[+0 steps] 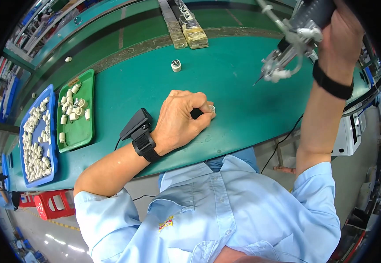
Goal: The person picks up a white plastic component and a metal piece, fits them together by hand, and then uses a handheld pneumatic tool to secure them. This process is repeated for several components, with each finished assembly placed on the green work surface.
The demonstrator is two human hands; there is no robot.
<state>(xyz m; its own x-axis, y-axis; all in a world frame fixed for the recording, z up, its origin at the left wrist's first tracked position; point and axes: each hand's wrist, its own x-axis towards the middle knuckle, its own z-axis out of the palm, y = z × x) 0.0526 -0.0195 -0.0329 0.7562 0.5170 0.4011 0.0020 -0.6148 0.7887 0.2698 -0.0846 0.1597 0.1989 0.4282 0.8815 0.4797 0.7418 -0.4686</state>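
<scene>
My left hand point(181, 118) rests over the green table, thumb and forefinger closed on a small white cylindrical part point(212, 109); the fingers hide most of it. Raised at the upper right, my right hand point(344, 35) is wrapped round the dark grip of a power screwdriver point(292, 48). This tool has a clear feed tube, a metal front end and a thin tip that points down and left, apart from the table. Beyond my left hand, a white cylindrical part point(176, 66) with a dark-marked top stands upright on the table.
On the left lie a green tray point(90, 127) with several white parts and a blue tray point(53, 163) filled with more. Two long wrapped bars point(186, 26) lie at the far edge. A red stool point(52, 205) stands at lower left. A black cable point(282, 141) hangs past the table's near edge.
</scene>
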